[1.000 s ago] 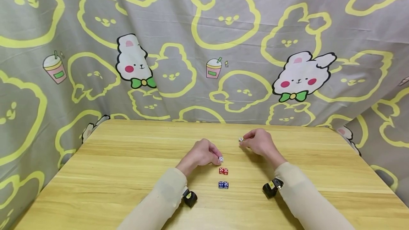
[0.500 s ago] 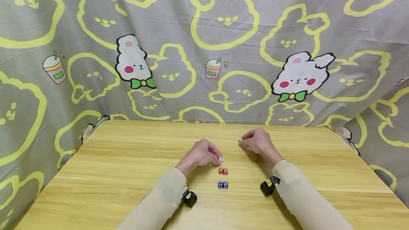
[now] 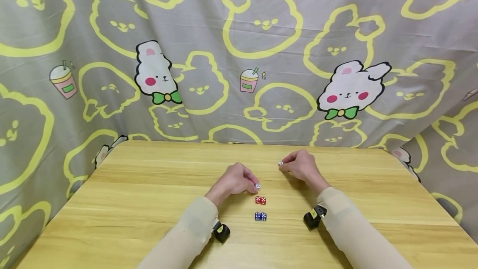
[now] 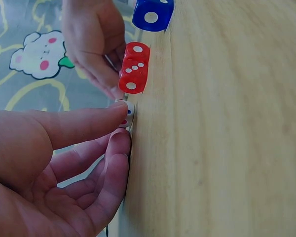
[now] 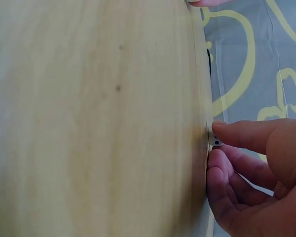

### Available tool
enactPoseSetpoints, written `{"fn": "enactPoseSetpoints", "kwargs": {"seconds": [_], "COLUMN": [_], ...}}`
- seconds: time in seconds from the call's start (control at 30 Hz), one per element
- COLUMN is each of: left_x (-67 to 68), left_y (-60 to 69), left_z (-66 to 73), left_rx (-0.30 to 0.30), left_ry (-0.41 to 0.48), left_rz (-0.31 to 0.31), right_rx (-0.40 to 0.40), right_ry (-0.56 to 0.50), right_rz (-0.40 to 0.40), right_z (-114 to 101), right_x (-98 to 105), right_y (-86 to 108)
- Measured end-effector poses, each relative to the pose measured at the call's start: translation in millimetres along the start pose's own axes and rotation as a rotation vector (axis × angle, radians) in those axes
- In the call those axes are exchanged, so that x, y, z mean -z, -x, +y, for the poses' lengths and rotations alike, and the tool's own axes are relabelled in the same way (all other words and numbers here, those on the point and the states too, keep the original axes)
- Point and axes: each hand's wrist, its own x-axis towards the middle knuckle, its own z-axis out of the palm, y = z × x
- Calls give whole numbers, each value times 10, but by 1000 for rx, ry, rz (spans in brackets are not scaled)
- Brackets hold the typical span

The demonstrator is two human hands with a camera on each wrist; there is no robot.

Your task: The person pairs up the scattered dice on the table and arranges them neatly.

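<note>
My left hand (image 3: pixel 237 178) pinches a white die (image 3: pixel 258 186) between thumb and fingers, at the table's middle. In the left wrist view that white die (image 4: pixel 130 113) shows partly behind the thumb tip. Farther back and to the right, my right hand (image 3: pixel 301 166) pinches a second white die (image 3: pixel 281 163); the right wrist view shows this die (image 5: pixel 215 138) low against the tabletop, half covered by the fingers. Just nearer than the left hand lie two red dice (image 3: pixel 260 200) side by side. Two blue dice (image 3: pixel 260 216) sit side by side nearer still, in line with the red pair.
The wooden table (image 3: pixel 149 219) spreads out around both hands. A grey curtain (image 3: pixel 209 32) with yellow rabbit outlines hangs behind its back edge and along the sides. Black wrist cameras (image 3: pixel 222 232) are strapped over the beige sleeves (image 3: pixel 186 229).
The right wrist has shifted very slightly to the left, and the die in the right hand has turned a little. The left hand and the red and blue dice stay in place.
</note>
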Motion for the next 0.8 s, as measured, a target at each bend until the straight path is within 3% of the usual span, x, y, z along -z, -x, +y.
{"fn": "enactPoseSetpoints", "kwargs": {"seconds": [0.4,0.8], "left_x": [-11,-7], "left_y": [-7,-7], "left_z": [3,7], "left_rx": [-2,-11], "left_ry": [1,6], "left_rz": [4,2], "right_rx": [-8,-14], "right_ry": [6,-70], "right_rz": [-8,-68], "right_z": [-3,-53], "right_x": [10,47], "right_y": [-3,68]}}
